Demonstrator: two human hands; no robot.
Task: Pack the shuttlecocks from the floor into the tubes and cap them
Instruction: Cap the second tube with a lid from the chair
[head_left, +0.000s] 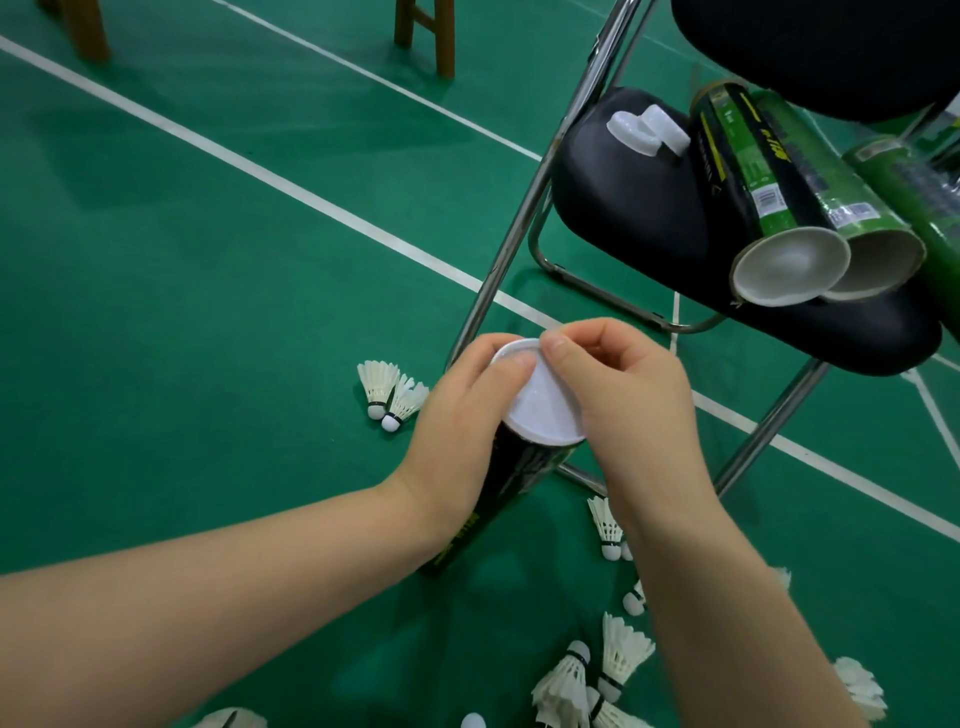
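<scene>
Nearest, at the lower edge: loose white shuttlecocks (621, 644) strewn on the green floor (208, 312), a few more half hidden behind the right forearm. Just beyond, a black-and-green tube (511, 478), tilted, top end up toward the camera, lower end down by the floor. Left grip (457, 415) curled round the tube just under its top, thumb laid on the white cap (540, 405). Right grip (623, 395) clamped on the cap's far rim, thumb and curled fingers pinching it. Cap lying over the tube's mouth; fully pressed home or not, cannot tell. Left of both grips, a pair of shuttlecocks (392, 389) side by side, corks toward the camera. Farther right, a folding chair (634, 208) with a black seat, bearing two open-ended tubes (779, 197) side by side, a third green tube (914, 197) at the frame edge and spare caps (649, 130) behind. Farthest, a white court line (260, 171) and wooden legs (426, 31).
</scene>
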